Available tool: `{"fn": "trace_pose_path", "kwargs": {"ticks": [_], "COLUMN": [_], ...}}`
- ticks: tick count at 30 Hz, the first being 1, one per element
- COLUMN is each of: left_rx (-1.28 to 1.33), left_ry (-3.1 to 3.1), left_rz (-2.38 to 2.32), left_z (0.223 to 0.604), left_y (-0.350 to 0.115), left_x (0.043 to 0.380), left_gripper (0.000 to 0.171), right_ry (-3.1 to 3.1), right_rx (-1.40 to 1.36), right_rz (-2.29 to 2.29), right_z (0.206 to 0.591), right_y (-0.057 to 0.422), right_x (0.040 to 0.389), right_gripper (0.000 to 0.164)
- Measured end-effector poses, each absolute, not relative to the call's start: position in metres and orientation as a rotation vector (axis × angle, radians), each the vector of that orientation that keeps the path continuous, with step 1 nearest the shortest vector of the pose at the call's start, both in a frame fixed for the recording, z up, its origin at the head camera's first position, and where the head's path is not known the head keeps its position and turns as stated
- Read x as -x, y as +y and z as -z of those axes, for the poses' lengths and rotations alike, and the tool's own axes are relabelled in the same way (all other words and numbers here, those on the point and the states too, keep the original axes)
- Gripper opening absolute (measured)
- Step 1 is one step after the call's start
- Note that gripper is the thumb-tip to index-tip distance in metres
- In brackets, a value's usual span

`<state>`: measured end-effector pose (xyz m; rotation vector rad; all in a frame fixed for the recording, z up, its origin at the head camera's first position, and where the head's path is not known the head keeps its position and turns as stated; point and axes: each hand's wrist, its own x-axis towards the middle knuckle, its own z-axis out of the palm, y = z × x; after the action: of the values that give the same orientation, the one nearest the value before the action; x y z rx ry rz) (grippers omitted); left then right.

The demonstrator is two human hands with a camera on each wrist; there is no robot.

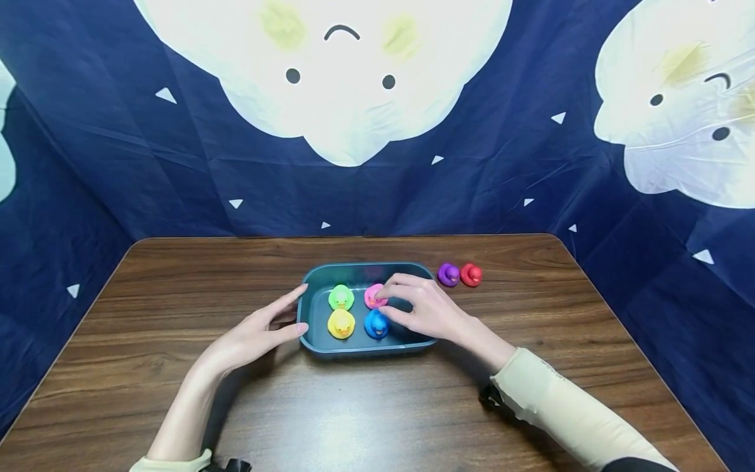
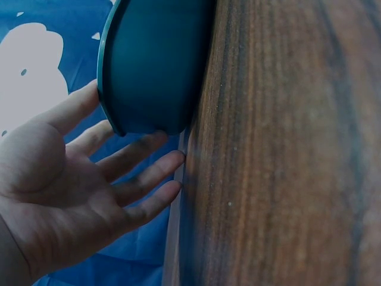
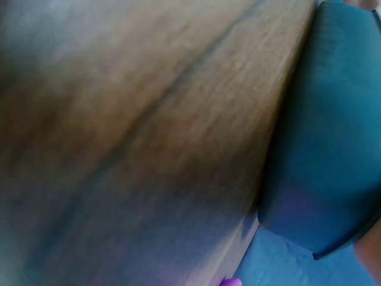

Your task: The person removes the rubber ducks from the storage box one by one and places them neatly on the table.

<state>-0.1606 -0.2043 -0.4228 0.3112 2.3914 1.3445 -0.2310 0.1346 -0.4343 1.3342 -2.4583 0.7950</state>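
A dark teal tray (image 1: 366, 348) stands on the table with small rubber ducks inside: a green duck (image 1: 341, 297), a yellow duck (image 1: 341, 324), a pink duck (image 1: 371, 296) and a blue duck (image 1: 376, 324). My right hand (image 1: 420, 305) reaches in over the tray's right side and pinches the pink duck, its thumb close above the blue one. My left hand (image 1: 253, 337) spreads along the tray's left end, fingertips at the rim. In the left wrist view the left hand (image 2: 89, 173) has extended fingers, touching the tray (image 2: 158, 71). The right wrist view hides the pinch.
A purple duck (image 1: 448, 275) and a red duck (image 1: 471, 275) sit on the wooden table (image 1: 177, 295), just right of the tray's far corner. Behind the table hangs a dark blue cloth (image 1: 377, 196) with white clouds.
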Motion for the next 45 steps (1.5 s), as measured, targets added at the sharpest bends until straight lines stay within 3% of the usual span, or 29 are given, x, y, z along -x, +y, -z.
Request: {"fn": "trace_pose_path", "kwargs": {"ticks": [45], "left_rx": [-0.317], "left_ry": [2.362], "left_rz": [-1.376], "left_z": [0.4268], "left_y": [-0.2052], "left_x": [0.1604], "left_gripper": [0.078], "right_ry": [-2.719], "right_rx": [-1.434], "right_rz": [-0.486], "right_z": [0.4333], "right_y": [0.1297], "right_x": [0.2301], "right_gripper": [0.034]}}
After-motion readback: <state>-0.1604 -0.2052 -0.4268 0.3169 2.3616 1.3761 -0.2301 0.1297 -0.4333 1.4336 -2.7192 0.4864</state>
